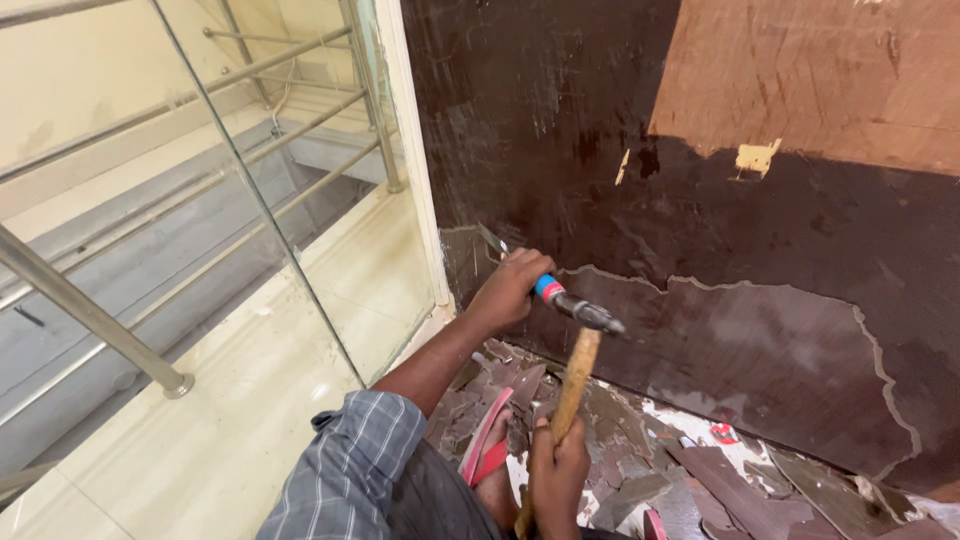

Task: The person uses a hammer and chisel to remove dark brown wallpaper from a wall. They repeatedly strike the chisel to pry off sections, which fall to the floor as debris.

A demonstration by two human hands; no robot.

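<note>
One chisel [560, 298], one hammer [578, 372], both in my hands. My left hand [510, 288] grips the chisel, blade against the dark wall panel [760, 340] at ten o'clock. My right hand [556, 470] clasps the wooden handle; the hammer head meets the chisel's butt at one o'clock. One red sandal [484, 445] lies among the broken laminate pieces [640, 470].

Light comes in from the left, bright off the pale floor tiles [230, 420] and the glass panel [250, 170], which shows glare. The dark wall panel [720, 260] on the right stays dim. Focus is fairly sharp; lines bend at the edges.
</note>
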